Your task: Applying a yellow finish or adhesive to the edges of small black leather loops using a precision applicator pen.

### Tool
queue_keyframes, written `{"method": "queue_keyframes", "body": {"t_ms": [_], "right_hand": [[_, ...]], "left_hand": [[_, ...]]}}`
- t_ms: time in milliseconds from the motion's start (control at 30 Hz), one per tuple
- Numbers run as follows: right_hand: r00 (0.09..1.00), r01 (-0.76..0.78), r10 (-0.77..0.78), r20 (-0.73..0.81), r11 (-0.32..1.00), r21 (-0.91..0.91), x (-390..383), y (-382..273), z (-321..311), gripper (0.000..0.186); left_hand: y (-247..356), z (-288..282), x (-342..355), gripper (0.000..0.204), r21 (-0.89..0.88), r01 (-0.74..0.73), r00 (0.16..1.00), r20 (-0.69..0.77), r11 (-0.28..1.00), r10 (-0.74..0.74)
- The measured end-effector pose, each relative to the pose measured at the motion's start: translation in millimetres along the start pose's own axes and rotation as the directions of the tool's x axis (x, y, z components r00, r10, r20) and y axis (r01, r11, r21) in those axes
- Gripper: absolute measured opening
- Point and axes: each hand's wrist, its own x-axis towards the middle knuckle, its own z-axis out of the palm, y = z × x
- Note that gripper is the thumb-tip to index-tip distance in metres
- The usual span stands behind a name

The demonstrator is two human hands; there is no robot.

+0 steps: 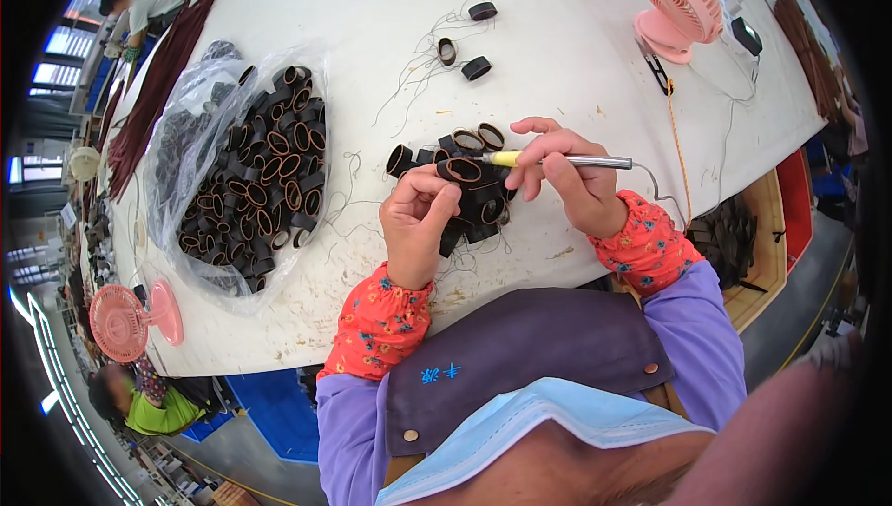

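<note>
Between the fingers of my left hand (420, 213) is a small black loop (458, 170) with a brown inner side, its opening tilted up. My right hand (571, 176) grips a wired pen-shaped tool (595, 161) with a silver handle and a yellow section. The tool's tip points left and meets or nearly meets the loop's upper edge; I cannot tell which. Beneath and around my hands lies a pile of similar loops (478, 213) trailing loose threads. Farther back, three more loops (477, 68) lie apart with long threads.
An open clear plastic bag (321, 88) full of loops is at left on the white table (372, 4). Pink fans (664, 4) (121, 323) stand far right and near left. Snips (655, 67) hang on an orange cord. A wooden crate (767, 260) holds dark strips. Two co-workers are at left.
</note>
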Motion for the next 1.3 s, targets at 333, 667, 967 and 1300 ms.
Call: {"method": "queue_keyframes", "body": {"t_ms": [333, 667, 967, 1300], "right_hand": [[0.993, 0.088, -0.074, 0.09, 0.984, -0.156, -1.6, 3.1, 7.7, 0.011], [0.994, 0.046, -0.036, 0.1, 0.994, -0.098, -5.5, 1.0, 1.9, 0.011], [0.96, -0.271, 0.272, 0.069, 0.962, -0.025, -0.5, 10.6, 17.0, 0.016], [0.995, 0.084, -0.066, 0.069, 0.948, -0.308, 2.9, 9.2, 18.1, 0.017]], "left_hand": [[-1.1, 1.2, -0.2, 0.005, 0.012, 0.009, 1.0, 0.003, 1.0, -0.009], [1.1, -0.1, 0.0, 0.005, -0.009, 0.0, 1.0, -0.005, 1.0, 0.0], [-2.8, -4.0, 0.6, 0.013, 0.279, -0.185, 0.978, 0.142, 0.942, 0.15], [6.2, -2.8, 3.2, 0.025, 0.612, -0.271, 0.962, 0.164, 0.743, 0.216]]}}
